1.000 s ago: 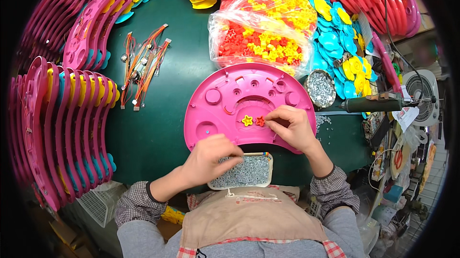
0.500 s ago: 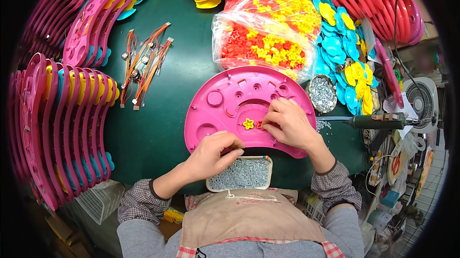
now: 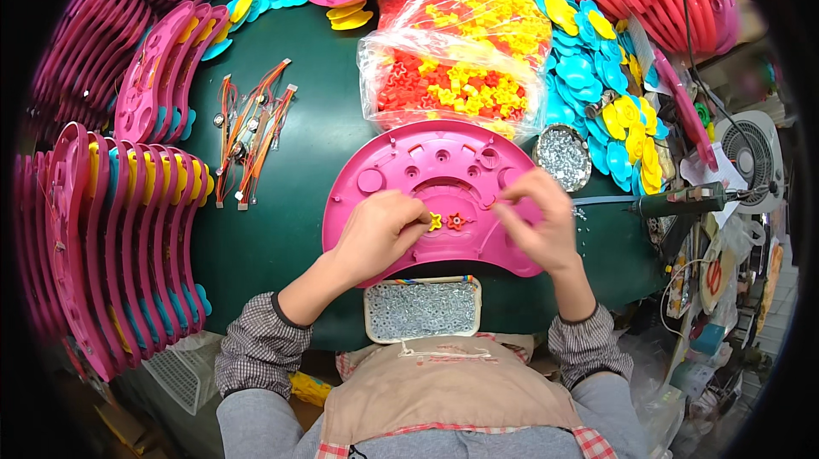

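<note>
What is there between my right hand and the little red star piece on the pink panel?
Nothing visible. The right hand hovers just right of the red star on the pink panel, with only bare panel between. The left hand sits beside the yellow star.

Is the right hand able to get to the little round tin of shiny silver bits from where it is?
Probably yes. The right hand rests on the pink half-round panel, and the round tin sits just beyond it, open on top, with nothing between them.
</note>
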`<move>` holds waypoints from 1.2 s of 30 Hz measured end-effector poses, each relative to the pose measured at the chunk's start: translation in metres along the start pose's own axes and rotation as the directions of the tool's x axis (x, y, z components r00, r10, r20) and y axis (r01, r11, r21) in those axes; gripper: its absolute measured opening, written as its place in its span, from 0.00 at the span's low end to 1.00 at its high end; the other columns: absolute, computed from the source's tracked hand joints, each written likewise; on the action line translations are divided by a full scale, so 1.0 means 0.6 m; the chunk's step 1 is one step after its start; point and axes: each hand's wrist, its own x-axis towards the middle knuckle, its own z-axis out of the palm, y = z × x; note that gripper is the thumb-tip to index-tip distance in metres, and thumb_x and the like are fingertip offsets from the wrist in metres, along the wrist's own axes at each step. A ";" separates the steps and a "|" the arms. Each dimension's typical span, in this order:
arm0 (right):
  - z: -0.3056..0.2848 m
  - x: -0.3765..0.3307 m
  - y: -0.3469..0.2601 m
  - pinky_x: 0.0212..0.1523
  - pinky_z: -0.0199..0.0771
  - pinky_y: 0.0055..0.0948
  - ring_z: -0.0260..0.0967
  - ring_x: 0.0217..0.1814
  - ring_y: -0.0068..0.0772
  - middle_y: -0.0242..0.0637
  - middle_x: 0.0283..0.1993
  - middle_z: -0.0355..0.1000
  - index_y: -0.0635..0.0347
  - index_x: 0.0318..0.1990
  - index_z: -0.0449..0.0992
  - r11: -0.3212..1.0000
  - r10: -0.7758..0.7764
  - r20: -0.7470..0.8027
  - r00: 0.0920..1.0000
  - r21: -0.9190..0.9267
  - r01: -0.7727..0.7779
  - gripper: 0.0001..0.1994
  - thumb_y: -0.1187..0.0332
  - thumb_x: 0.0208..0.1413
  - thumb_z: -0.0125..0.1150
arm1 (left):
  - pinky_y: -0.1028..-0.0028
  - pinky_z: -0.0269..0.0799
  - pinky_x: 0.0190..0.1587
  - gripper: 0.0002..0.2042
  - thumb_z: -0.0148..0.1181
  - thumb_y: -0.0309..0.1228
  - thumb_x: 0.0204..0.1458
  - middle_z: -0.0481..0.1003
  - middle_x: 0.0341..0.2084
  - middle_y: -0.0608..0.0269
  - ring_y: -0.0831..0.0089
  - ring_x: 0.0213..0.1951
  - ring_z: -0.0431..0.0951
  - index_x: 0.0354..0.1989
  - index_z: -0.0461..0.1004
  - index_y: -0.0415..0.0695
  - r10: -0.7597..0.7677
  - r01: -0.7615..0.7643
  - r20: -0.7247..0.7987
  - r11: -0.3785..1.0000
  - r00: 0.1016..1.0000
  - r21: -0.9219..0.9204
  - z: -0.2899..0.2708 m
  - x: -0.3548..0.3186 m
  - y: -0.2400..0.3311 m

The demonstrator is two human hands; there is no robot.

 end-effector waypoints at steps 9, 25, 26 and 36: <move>-0.209 -0.091 0.116 0.64 0.67 0.35 0.67 0.61 0.36 0.43 0.61 0.68 0.69 0.65 0.64 0.987 -0.130 -0.908 0.399 -0.080 0.140 0.23 0.78 0.64 0.59 | 0.61 0.68 0.46 0.06 0.72 0.26 0.47 0.72 0.37 0.61 0.60 0.44 0.74 0.30 0.80 0.42 -0.049 0.043 0.081 0.996 0.995 0.076 0.015 0.019 -0.005; -0.205 -0.149 0.147 0.43 0.78 0.33 0.72 0.40 0.32 0.40 0.37 0.74 0.64 0.61 0.67 0.862 0.125 -0.428 0.895 0.494 0.116 0.26 0.75 0.53 0.63 | 0.58 0.70 0.48 0.04 0.68 0.25 0.49 0.73 0.39 0.56 0.54 0.45 0.74 0.30 0.79 0.40 -0.108 0.081 0.170 0.984 0.979 0.160 0.011 0.045 0.007; -0.212 -0.156 0.133 0.43 0.78 0.34 0.72 0.40 0.32 0.41 0.37 0.74 0.64 0.61 0.67 0.877 0.118 -0.406 0.906 0.471 0.096 0.25 0.75 0.54 0.64 | 0.58 0.71 0.48 0.04 0.68 0.24 0.48 0.74 0.38 0.55 0.53 0.44 0.74 0.29 0.79 0.39 -0.112 0.077 0.181 0.979 0.977 0.190 0.013 0.046 0.006; -0.145 -0.193 0.090 0.36 0.80 0.33 0.72 0.28 0.26 0.37 0.30 0.73 0.66 0.55 0.67 0.848 0.213 -0.536 0.817 0.517 0.118 0.20 0.83 0.55 0.63 | 0.60 0.71 0.47 0.04 0.69 0.23 0.46 0.74 0.34 0.55 0.54 0.43 0.74 0.30 0.80 0.39 -0.218 0.175 0.210 0.963 0.953 0.206 0.013 0.064 0.024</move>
